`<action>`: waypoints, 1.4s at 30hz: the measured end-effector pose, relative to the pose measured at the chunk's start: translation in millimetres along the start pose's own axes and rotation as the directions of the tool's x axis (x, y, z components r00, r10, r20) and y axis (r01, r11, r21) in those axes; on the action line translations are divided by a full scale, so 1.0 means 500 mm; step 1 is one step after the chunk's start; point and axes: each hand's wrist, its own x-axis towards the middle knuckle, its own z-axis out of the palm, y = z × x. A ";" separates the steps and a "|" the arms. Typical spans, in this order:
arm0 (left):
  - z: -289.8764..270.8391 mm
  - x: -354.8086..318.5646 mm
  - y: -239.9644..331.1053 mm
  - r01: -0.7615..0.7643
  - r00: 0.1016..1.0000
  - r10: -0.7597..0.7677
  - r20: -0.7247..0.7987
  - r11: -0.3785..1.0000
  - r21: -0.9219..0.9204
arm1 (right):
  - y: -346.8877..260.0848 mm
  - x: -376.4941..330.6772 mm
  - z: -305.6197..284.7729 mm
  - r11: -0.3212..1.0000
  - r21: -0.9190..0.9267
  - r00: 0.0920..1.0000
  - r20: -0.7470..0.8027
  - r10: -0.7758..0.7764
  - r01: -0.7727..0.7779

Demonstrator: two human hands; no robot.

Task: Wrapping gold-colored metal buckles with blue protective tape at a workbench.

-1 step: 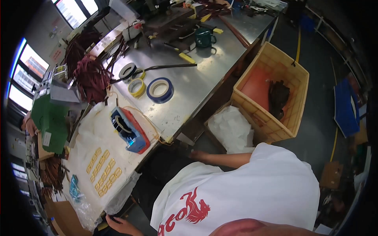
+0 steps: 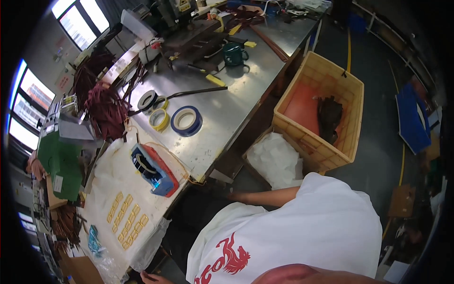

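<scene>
My left hand [image 2: 152,278] is at the bottom edge, mostly cut off, beside a clear plastic sheet [image 2: 150,248] hanging over the table's near edge. Its fingers show too little to tell what they do. My right hand [image 2: 238,195] lies low by my dark-clad lap, just below the table's corner, its fingers lost in shadow. Several gold rectangular metal frames [image 2: 126,214] lie in rows on the white-covered tabletop [image 2: 101,182]. A blue and red tape dispenser [image 2: 158,173] stands beyond them. Neither hand touches the frames or the dispenser.
Tape rolls [image 2: 186,120], a dark strip [image 2: 198,90] and a green mug [image 2: 233,55] sit on the metal table. Maroon strips [image 2: 109,111] are heaped at left. Right of the table stand a yellow crate [image 2: 350,109] and a box of white sheets [image 2: 275,158]. A crumpled blue wrapper [image 2: 94,240] lies near left.
The view has shifted a little, so the tabletop things sit lower in the picture. My left hand is now mostly cut off by the bottom edge. The tabletop things keep their places.
</scene>
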 end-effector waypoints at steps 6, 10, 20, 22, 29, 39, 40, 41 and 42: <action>0.213 0.029 0.325 -0.193 0.969 0.193 -0.153 0.981 0.012 | -0.095 0.105 0.029 0.992 0.099 0.933 -0.358 -0.033 0.073; 0.274 0.040 0.438 -0.283 0.901 0.287 -0.327 0.957 0.060 | -0.115 0.114 0.024 0.985 0.145 0.895 -0.445 -0.017 0.091; 0.340 -0.027 0.583 -0.308 0.635 0.468 -0.615 0.883 0.354 | -0.132 0.186 0.002 0.976 0.213 0.862 -0.503 0.069 0.046; 0.366 -0.038 0.595 -0.298 0.570 0.507 -0.646 0.861 0.413 | -0.141 0.204 0.001 0.974 0.226 0.854 -0.512 0.091 0.031; 0.529 -0.044 0.551 -0.281 0.385 0.652 -0.654 0.757 0.589 | -0.099 0.252 0.032 0.954 0.283 0.796 -0.553 0.247 -0.100; 0.761 -0.047 0.382 -0.168 0.159 0.846 -0.509 0.531 0.831 | -0.094 0.277 -0.269 0.907 0.271 0.703 -0.574 0.421 -0.322; 0.767 -0.040 0.343 -0.146 0.115 0.875 -0.471 0.484 0.863 | -0.102 0.279 -0.286 0.902 0.275 0.711 -0.555 0.432 -0.333; 0.769 -0.031 0.304 -0.119 0.067 0.901 -0.428 0.433 0.894 | -0.105 0.281 -0.277 0.898 0.279 0.723 -0.533 0.440 -0.341; 0.773 -0.026 0.266 -0.077 0.017 0.929 -0.370 0.371 0.926 | -0.107 0.290 -0.247 0.897 0.278 0.745 -0.500 0.441 -0.345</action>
